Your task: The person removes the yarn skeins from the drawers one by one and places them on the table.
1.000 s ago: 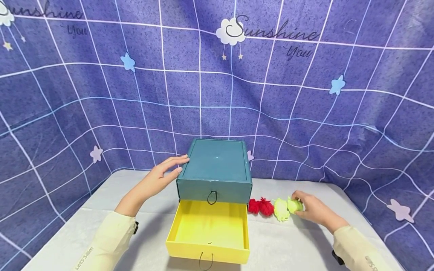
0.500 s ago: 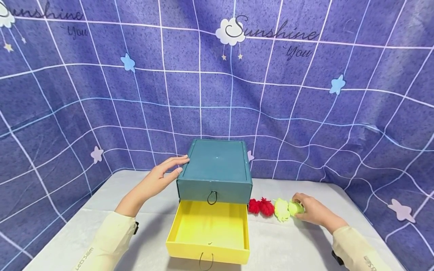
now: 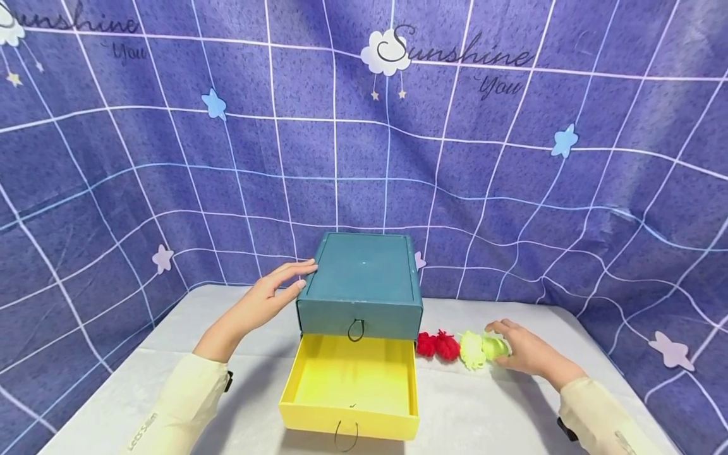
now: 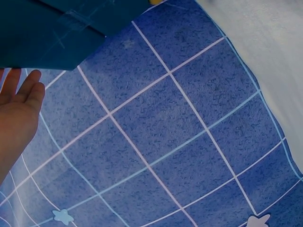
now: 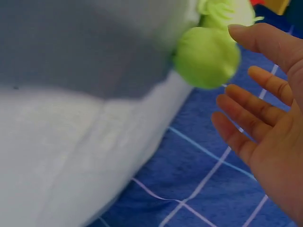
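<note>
In the head view my left hand (image 3: 264, 302) rests extended fingers on the left edge of a teal drawer box (image 3: 364, 272). Below its upper drawer, a yellow drawer (image 3: 349, 424) is pulled out and holds nothing visible. To the box's right, a row of small yarn balls lies on the table: two red yarn balls (image 3: 447, 346), a fluffy yellow-green yarn ball (image 3: 472, 350) and a smoother green ball (image 3: 496, 347). My right hand (image 3: 527, 351) is beside the green ball (image 5: 207, 57); the right wrist view shows its fingers spread and apart from it.
A white cloth covers the table (image 3: 466, 417). Behind it hangs a blue-purple grid curtain (image 3: 364, 151) with stars and clouds. Black loop pulls (image 3: 345, 436) hang from the drawer fronts.
My right hand's fingers have loosened from around the green ball and spread. The green ball sits against the fluffy one. My left hand and the drawers have stayed put.
</note>
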Motion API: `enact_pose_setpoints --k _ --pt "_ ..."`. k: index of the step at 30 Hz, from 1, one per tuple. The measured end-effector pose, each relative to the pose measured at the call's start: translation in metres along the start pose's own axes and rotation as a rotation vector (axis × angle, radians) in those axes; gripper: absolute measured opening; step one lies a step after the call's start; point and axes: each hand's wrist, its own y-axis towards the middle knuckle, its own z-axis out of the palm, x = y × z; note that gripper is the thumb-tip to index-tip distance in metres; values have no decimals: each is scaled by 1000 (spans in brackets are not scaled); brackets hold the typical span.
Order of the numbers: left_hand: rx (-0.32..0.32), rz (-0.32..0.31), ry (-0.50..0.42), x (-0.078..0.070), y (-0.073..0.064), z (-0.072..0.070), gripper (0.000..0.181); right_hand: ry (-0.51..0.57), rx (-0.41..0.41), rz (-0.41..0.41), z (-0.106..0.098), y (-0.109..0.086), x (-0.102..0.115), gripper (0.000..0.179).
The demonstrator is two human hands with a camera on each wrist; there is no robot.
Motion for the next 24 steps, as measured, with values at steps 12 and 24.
enact_pose_setpoints --k 12,24 --pt "-4 15 -7 2 -2 3 37 -126 -194 -186 -21 8 33 45" --pt "-4 8 -2 1 1 1 37 -148 -391 -472 -69 33 107 28"
